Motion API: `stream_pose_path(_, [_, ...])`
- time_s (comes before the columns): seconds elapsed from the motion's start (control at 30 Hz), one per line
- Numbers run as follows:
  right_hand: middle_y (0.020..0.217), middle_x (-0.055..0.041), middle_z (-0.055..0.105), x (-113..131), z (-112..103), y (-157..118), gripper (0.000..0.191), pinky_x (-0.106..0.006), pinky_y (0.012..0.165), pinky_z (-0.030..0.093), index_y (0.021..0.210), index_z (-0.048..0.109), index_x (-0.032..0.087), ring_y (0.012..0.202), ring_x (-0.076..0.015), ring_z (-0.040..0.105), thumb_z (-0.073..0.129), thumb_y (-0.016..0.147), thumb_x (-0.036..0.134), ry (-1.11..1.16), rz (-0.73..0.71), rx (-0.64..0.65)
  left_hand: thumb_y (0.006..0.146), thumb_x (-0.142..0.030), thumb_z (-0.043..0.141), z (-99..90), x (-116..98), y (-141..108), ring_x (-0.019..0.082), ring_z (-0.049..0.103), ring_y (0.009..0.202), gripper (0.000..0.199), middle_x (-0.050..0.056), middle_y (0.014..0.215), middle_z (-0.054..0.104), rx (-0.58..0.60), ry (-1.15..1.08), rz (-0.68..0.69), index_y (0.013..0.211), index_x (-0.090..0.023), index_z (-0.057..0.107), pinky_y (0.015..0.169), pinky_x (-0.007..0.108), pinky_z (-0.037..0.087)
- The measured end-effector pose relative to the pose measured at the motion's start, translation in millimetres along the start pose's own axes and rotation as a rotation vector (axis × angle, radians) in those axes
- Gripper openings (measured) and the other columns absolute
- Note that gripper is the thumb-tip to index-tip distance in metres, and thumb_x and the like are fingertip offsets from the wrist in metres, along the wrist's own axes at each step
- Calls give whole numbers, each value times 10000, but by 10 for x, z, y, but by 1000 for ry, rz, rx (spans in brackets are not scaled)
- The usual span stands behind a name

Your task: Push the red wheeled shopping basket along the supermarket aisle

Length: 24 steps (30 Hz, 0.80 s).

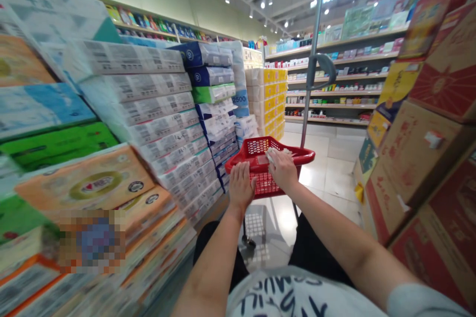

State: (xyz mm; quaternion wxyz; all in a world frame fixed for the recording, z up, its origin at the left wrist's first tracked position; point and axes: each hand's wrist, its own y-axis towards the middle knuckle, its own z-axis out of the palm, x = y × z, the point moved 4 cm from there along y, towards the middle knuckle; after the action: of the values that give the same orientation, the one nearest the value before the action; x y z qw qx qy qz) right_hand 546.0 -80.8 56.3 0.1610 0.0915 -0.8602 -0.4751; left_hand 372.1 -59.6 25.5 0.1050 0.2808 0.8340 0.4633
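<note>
Red cart, left fingers atop, thumb apart, right fingers clamping wad, "2500" pack

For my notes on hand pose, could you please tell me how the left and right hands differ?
The left hand rests on the red shopping cart with no item visible in it; the right hand holds a crumpled white item. The right hand reaches farther forward than the left hand. Both are bare.

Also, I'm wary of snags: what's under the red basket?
Pale floor, a grid-like shadow and a wheel show; the basket, left arm and legs hide the rest.
</note>
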Motion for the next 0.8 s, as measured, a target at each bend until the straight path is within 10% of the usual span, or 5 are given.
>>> stream_pose_path(0.33, [1231, -57, 637, 274, 116, 162, 354, -435, 1015, 422, 1136, 665, 210, 1064, -246, 588, 497, 831, 145, 17, -67, 84, 967, -397, 358, 23, 34, -10, 311, 412, 1329, 541, 184, 1343, 533, -49, -10, -28, 1405, -81, 393, 1114, 527, 316])
stream_pose_path(0.53, [1335, -58, 572, 400, 109, -104, 409, -418, 1084, 365, 1245, 615, 200, 1271, -234, 472, 465, 868, 147, 21, -217, -57, 968, -417, 352, -4, 53, -40, 308, 421, 1322, 546, 173, 1354, 532, -44, -10, 21, 1398, -84, 405, 1117, 506, 319])
stream_pose_path(0.8, [1180, -55, 668, 508, 210, 203, 328, -402, 974, 456, 1083, 690, 204, 1032, -225, 607, 515, 818, 123, 44, -93, 42, 977, -409, 323, -24, 49, -52, 306, 412, 1331, 531, 167, 1365, 526, -53, -13, 8, 1389, -88, 418, 1127, 511, 301])
